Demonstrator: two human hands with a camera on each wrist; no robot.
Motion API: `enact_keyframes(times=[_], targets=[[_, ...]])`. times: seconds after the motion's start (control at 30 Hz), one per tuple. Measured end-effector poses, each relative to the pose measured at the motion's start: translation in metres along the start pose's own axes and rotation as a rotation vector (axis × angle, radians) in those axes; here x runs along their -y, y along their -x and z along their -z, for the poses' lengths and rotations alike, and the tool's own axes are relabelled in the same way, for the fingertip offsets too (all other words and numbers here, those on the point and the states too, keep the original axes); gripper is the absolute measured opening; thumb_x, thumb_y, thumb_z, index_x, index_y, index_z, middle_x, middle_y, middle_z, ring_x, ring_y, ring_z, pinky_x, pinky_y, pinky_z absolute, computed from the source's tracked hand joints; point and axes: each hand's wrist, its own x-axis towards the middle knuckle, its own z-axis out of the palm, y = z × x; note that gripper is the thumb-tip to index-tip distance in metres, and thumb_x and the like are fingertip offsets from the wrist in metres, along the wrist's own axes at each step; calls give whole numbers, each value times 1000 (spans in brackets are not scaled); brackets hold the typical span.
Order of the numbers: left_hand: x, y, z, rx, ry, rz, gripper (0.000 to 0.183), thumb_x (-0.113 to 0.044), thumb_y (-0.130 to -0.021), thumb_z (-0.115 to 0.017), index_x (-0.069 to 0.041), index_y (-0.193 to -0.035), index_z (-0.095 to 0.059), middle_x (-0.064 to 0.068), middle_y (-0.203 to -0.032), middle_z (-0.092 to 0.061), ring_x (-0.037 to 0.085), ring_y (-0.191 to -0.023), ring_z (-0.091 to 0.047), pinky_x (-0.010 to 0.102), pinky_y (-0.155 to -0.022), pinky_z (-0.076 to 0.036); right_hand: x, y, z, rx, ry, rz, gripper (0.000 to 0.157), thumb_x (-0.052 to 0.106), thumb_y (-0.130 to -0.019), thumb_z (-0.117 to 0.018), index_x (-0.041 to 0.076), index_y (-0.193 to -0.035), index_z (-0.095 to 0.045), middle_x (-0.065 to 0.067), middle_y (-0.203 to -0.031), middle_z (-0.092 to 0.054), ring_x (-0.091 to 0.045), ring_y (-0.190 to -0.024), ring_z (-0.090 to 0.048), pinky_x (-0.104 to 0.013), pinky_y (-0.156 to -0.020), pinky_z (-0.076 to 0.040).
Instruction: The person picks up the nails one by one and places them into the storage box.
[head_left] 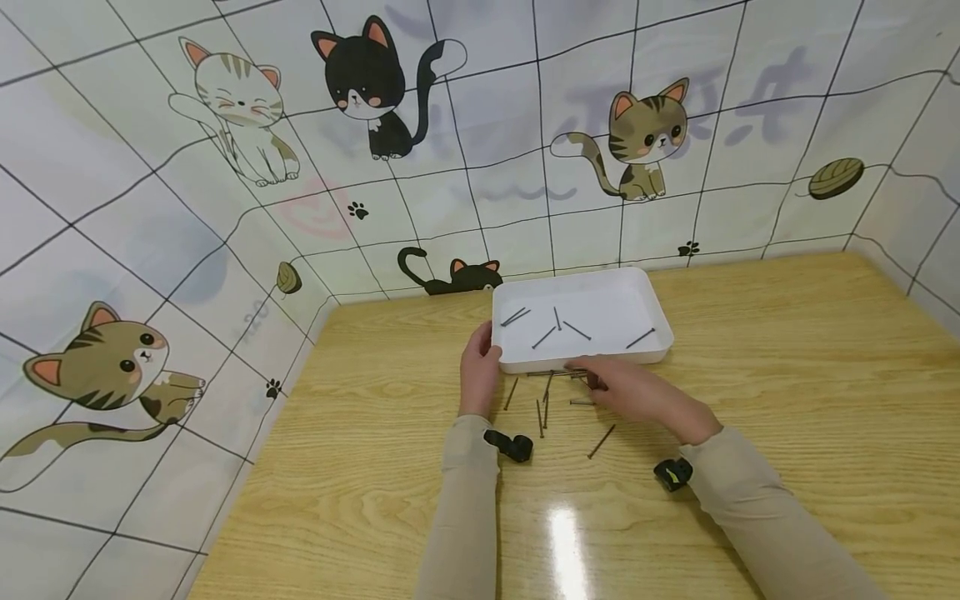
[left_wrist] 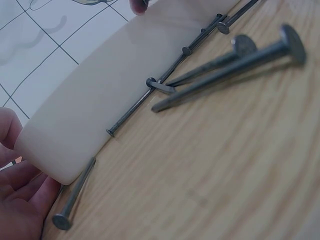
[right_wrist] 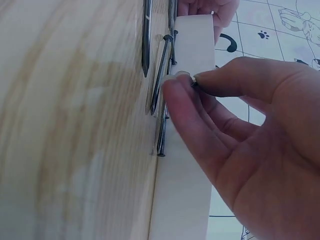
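A shallow white tray (head_left: pixel 581 363) stands on the table against the wall, with several nails (head_left: pixel 576 330) scattered inside. My left hand (head_left: pixel 480 372) grips the tray's left end, with fingers (left_wrist: pixel 35 197) low around the corner and the thumb over the wall. At the front wall, my right hand (head_left: pixel 637 392) is beside a loose group of nails (head_left: pixel 546 408) on the table. In the right wrist view its thumb and fingertips pinch a nail (right_wrist: pixel 194 84), of which only a small dark end shows; the rest is hidden by the fingers.
Several nails lie along the tray's front wall, and one nail (head_left: pixel 602 442) lies nearer to me. The wood-grain table (head_left: pixel 360 483) extends to both sides. A cat-patterned cloth wall (head_left: pixel 517 192) borders it at the back and left.
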Motion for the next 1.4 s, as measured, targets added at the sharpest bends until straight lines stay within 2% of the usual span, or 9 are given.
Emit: enact_keyframes(times=[0.2,0.37,0.47,0.67,0.93,1.23,1.4], targets=[[0,-2,2,3,9,7,48,-10,-86,-42,-15,-133,-43,3,-133,-45,16,-119,-41,35,-96,-34,-5,-4,1,-54,-128,-84,49,3,-85,-51,9,-132,-40,-11,-99,-56,-17,-82,-52,-32,-67,-42],[-2,-3,2,4,-12,7,47,-11,-85,-44,-19,-132,-45,1,-131,-46,14,-118,-42,34,-96,-34,-10,-7,4,-144,-166,-124,51,5,-85,-52,13,-133,-39,-12,-100,-57,-19,-86,-56,-32,-65,-44],[-3,-4,1,1,-20,9,46,-11,-85,-44,-20,-131,-45,-1,-130,-46,14,-117,-43,34,-95,-34,-12,-9,8,-183,-233,-140,51,7,-85,-53,14,-133,-39,-13,-100,-57,-21,-87,-57,-33,-65,-46],[-1,-4,-1,1,-24,21,47,-11,-85,-44,-18,-132,-45,-1,-131,-46,13,-117,-43,33,-95,-34,-16,-17,12,-202,-402,-161,51,10,-87,-54,15,-135,-37,-17,-102,-55,-22,-87,-58,-37,-70,-49],[0,-2,-2,-4,-5,14,47,-10,-85,-44,-19,-131,-45,2,-130,-47,17,-116,-44,35,-94,-34,-29,-31,19,-263,-574,-170,54,12,-89,-52,14,-138,-31,-24,-109,-49,-26,-89,-58,-43,-78,-47],[-1,0,0,-3,3,32,48,-13,-84,-43,-19,-132,-45,1,-132,-46,15,-118,-42,32,-94,-34,-43,-51,24,-386,-673,-251,55,8,-88,-53,9,-138,-31,-25,-109,-48,-32,-91,-58,-41,-79,-47],[0,-2,2,-8,14,24,47,-11,-85,-43,-16,-132,-44,2,-131,-46,16,-118,-42,33,-94,-34,-47,-60,22,-422,-684,-272,54,7,-88,-52,10,-138,-32,-26,-110,-48,-32,-90,-58,-40,-79,-47]])
